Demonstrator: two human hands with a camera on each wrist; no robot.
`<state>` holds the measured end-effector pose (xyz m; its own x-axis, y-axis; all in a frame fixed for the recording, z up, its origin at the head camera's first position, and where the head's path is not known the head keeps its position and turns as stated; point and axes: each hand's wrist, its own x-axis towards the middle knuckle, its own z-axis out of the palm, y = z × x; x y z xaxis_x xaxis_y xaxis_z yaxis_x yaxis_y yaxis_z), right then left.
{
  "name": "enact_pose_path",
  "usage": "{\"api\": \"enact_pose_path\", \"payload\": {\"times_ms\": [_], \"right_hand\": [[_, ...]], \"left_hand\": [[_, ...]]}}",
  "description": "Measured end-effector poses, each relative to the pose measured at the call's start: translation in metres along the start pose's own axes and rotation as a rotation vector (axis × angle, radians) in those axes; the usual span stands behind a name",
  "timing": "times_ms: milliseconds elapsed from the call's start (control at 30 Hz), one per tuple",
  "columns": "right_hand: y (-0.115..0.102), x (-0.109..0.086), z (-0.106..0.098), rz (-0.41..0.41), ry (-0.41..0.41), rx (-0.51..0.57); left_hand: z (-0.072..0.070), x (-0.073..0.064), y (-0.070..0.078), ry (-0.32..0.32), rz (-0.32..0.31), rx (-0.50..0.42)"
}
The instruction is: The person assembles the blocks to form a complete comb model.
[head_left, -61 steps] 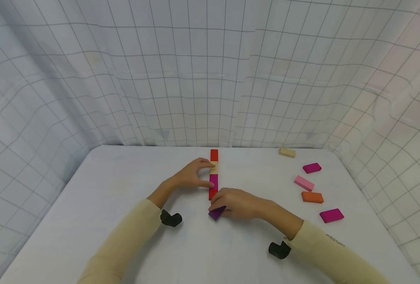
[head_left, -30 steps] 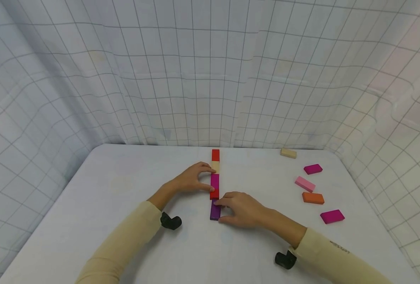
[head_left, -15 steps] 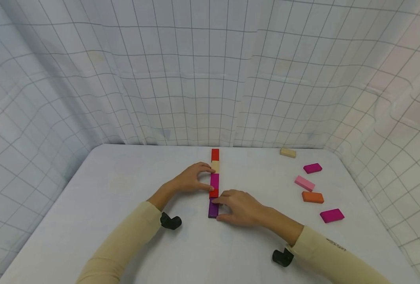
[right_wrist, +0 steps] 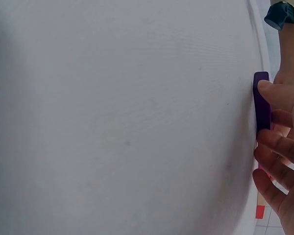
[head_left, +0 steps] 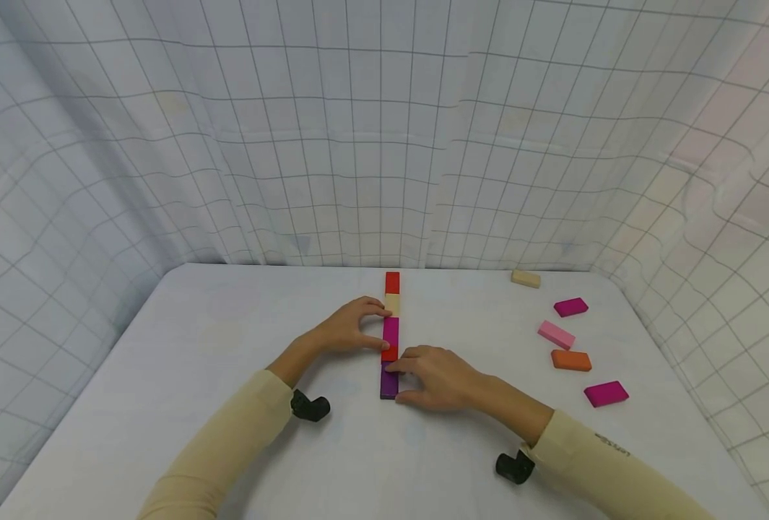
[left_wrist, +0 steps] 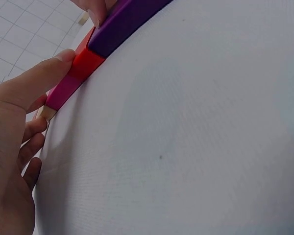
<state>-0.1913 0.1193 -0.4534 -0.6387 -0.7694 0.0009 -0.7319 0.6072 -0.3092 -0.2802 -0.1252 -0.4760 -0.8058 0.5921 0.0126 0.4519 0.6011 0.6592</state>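
A straight row of wooden blocks runs away from me in the head view. From the far end come a red block (head_left: 393, 282), a cream block (head_left: 393, 303), a magenta block (head_left: 391, 331), a red block (head_left: 390, 354) and a purple block (head_left: 389, 384). My left hand (head_left: 352, 325) spans the row's left side, thumb on the nearer red block, a fingertip on the cream one. My right hand (head_left: 441, 377) holds the purple block from the right, index finger on its far end and thumb near its front corner. In the left wrist view the purple block (left_wrist: 125, 27) meets the red one (left_wrist: 88, 56).
Loose blocks lie at the right of the white table (head_left: 228, 303): cream (head_left: 526, 279), magenta (head_left: 570, 308), pink (head_left: 556, 335), orange (head_left: 571, 360) and another magenta block (head_left: 606, 393). A white gridded curtain (head_left: 358, 144) surrounds the table.
Two seconds ago my right hand held the purple block at an angle near the row's front end; now it lies flat in line against the red one. The left hand has shifted slightly.
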Motion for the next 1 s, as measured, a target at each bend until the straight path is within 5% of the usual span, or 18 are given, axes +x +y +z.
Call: {"api": "enact_pose_path", "payload": {"times_ms": [600, 1000], "right_hand": [[0.003, -0.002, -0.002, 0.012, -0.003, 0.019], [0.035, -0.040, -0.027, 0.130, 0.043, 0.059]], "left_hand": [[0.000, 0.000, -0.004, 0.001, 0.002, -0.001], [0.000, -0.016, 0.013, 0.012, 0.086, 0.051]]}}
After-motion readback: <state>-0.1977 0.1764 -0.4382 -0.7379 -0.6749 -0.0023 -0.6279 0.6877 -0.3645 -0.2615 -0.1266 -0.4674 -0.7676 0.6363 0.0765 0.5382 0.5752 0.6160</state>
